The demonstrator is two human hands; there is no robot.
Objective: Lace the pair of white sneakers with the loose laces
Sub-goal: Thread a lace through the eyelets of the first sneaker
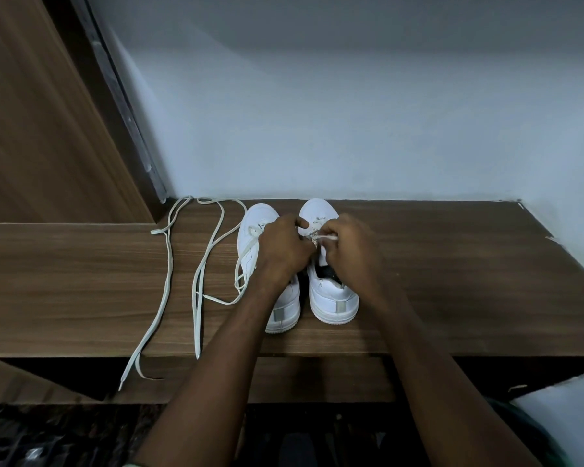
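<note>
Both hands were seen working over the right sneaker point(331, 291), approx. mid-eyelet row. Left hand point(285, 246) was curled, fingers closed at the lace/eyelet area; exactly what was pinched could not be told, knuckles hid it. Right hand point(349, 246) was curled too, w/ a short run of lace point(327, 236) drawn taut out of its fingertips toward the left hand, so a pinch on that lace was judged likely.

Left sneaker point(257, 237) stood just beside the right one, heels toward the camera, toes toward the wall point(351, 112). It was partly laced: a lace was threaded near its toe and its loose lengths point(209, 251) were trailed across the wooden desk point(452, 281). A second strand point(167, 264) lay further left, its ends hung over the front edge.

Step judged: threading of right sneaker, early-to-mid. Task far from done.

Risks noted:
- Eyelets hidden by both hands, so an eyelet could be skipped or crossed wrong.
- Lace tip could slip from the pinch if pulled too hard.
- Forearm lay over the left sneaker; trailing lengths could be snagged & dragged off the edge.
- Uneven ends poss. if one side was overdrawn.
</note>
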